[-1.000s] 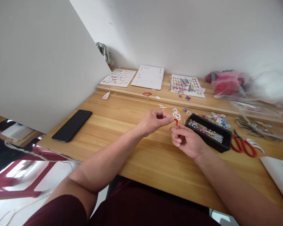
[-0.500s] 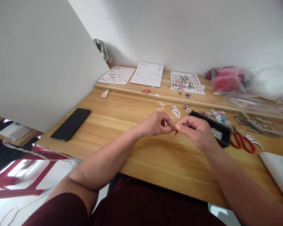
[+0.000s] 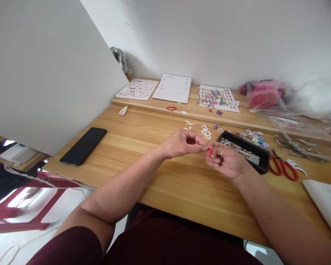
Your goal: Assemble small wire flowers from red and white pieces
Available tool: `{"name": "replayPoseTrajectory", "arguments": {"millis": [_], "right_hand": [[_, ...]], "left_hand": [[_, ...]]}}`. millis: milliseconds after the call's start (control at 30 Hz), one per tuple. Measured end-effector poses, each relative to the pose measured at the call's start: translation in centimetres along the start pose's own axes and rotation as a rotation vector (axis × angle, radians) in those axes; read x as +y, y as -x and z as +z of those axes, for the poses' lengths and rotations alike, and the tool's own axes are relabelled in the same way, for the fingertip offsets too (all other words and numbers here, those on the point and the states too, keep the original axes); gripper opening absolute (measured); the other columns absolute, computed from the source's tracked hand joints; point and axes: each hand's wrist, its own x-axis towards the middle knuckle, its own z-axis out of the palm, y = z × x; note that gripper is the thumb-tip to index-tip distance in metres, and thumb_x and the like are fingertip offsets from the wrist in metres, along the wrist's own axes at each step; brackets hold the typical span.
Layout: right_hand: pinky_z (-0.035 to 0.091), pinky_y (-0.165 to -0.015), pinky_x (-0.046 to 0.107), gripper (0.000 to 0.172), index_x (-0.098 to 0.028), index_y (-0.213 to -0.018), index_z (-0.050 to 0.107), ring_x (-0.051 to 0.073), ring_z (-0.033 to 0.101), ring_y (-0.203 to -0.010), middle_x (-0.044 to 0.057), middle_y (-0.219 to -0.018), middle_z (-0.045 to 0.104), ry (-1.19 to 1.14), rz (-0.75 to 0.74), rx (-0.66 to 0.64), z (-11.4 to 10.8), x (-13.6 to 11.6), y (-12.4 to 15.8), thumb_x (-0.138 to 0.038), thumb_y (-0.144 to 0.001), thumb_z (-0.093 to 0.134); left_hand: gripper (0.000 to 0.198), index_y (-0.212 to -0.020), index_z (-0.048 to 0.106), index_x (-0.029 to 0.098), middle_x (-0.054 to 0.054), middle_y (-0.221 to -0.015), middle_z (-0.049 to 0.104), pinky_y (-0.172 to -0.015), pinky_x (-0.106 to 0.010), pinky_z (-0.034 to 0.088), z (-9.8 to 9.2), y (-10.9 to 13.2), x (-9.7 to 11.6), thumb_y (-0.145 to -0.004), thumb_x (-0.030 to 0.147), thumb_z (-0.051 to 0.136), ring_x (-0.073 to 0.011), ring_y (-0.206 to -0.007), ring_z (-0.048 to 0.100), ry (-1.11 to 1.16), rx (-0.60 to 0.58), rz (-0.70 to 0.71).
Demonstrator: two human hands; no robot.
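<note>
Over the middle of the table, my left hand [image 3: 183, 143] is closed in a pinch at the upper end of a small red curved strip [image 3: 210, 152]. My right hand [image 3: 228, 160] meets it from the right, its fingers curled and the strip lying against them. A thin pale strand [image 3: 221, 155] shows by the right fingers; where it runs is unclear. Just behind the right hand is a black tray [image 3: 260, 149] of small silvery and golden beads. Red-handled pliers or cutters [image 3: 283, 165] lie to its right.
Behind my hands lie white paper cut-outs [image 3: 206, 131] and a red outline shape on a stem [image 3: 171, 109]. Thread spools [image 3: 255, 137] are behind the tray. A phone [image 3: 83, 146] and glue bottle [image 3: 123, 110] lie left. Patterned sheets [image 3: 138, 89] rest on the raised ledge.
My right hand has turned, its fingers now curling under the red strip, and has shifted slightly down, exposing more of the bead tray. My left hand has moved slightly right, still pinching.
</note>
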Motion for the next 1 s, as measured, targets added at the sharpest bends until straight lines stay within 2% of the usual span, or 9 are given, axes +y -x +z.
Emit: {"name": "replayPoseTrajectory", "arguments": {"millis": [100,200,400,500,633,767,867,1000], "right_hand": [[0.024,-0.039,0.019,0.024,-0.018,-0.063,0.056,0.004,0.024,-0.042,-0.007,-0.051,0.040,-0.050,0.027,-0.022,0.2,0.5,-0.2,-0.022,-0.063,0.080],[0.025,-0.039,0.019,0.029,-0.018,-0.063,0.052,0.004,0.028,-0.041,-0.007,-0.052,0.042,-0.078,0.034,0.018,0.7,0.8,-0.2,-0.021,-0.064,0.081],[0.030,-0.040,0.019,0.025,-0.017,-0.068,0.062,0.004,0.037,-0.043,-0.004,-0.055,0.053,-0.028,-0.020,0.139,1.6,1.2,0.1,-0.026,-0.062,0.085],[0.027,-0.038,0.020,0.025,-0.018,-0.065,0.062,0.004,0.034,-0.041,-0.004,-0.052,0.052,0.107,-0.122,0.183,1.9,1.0,0.5,-0.028,-0.062,0.086],[0.024,-0.037,0.020,0.026,-0.018,-0.062,0.062,0.004,0.034,-0.040,-0.004,-0.050,0.050,0.255,-0.257,0.211,2.0,0.5,0.9,-0.031,-0.065,0.085],[0.030,-0.038,0.021,0.026,-0.018,-0.064,0.064,0.005,0.039,-0.040,-0.003,-0.053,0.055,0.220,-0.208,0.211,2.2,0.7,0.8,-0.033,-0.063,0.086],[0.032,-0.039,0.023,0.027,-0.018,-0.064,0.064,0.006,0.040,-0.040,-0.002,-0.055,0.057,0.243,-0.207,0.207,2.4,1.0,0.7,-0.035,-0.065,0.085],[0.027,-0.042,0.024,0.022,-0.020,-0.066,0.066,0.008,0.037,-0.044,-0.002,-0.054,0.053,0.497,-0.393,0.257,2.2,0.8,1.0,-0.036,-0.073,0.079]], "left_hand": [[0.026,-0.075,0.068,0.011,-0.002,-0.074,0.066,-0.067,-0.024,0.043,0.1,-0.1,0.0,-0.066,0.032,0.081,-0.0083,-0.067,0.055,0.027,0.084,-0.008],[0.026,-0.075,0.068,0.011,-0.001,-0.071,0.064,-0.061,-0.022,0.038,0.1,-0.1,0.0,-0.069,0.033,0.079,-0.0065,-0.063,0.051,0.000,0.184,-0.032],[0.027,-0.078,0.068,0.012,0.002,-0.063,0.056,-0.053,-0.022,0.029,0.0,-0.3,-0.5,-0.070,0.037,0.077,-0.0054,-0.054,0.040,-0.107,0.367,-0.054],[0.026,-0.076,0.067,0.013,0.004,-0.058,0.051,-0.050,-0.023,0.026,-0.1,-0.3,-0.4,-0.070,0.037,0.076,-0.0056,-0.052,0.035,-0.210,0.380,-0.068],[0.028,-0.075,0.067,0.014,0.003,-0.058,0.051,-0.050,-0.023,0.026,-0.1,-0.2,-0.1,-0.070,0.040,0.075,-0.0064,-0.052,0.037,-0.231,0.370,-0.082],[0.026,-0.077,0.067,0.014,0.004,-0.058,0.052,-0.051,-0.023,0.028,-0.1,-0.2,-0.1,-0.071,0.039,0.074,-0.0065,-0.052,0.038,-0.233,0.406,-0.076],[0.022,-0.075,0.067,0.014,0.003,-0.059,0.053,-0.050,-0.022,0.028,0.0,-0.2,0.0,-0.072,0.035,0.072,-0.0065,-0.052,0.039,-0.321,0.420,-0.057],[0.016,-0.072,0.068,0.014,0.002,-0.061,0.057,-0.051,-0.022,0.031,0.0,-0.1,0.3,-0.071,0.030,0.070,-0.0073,-0.054,0.043,-0.446,0.360,-0.040]]}}
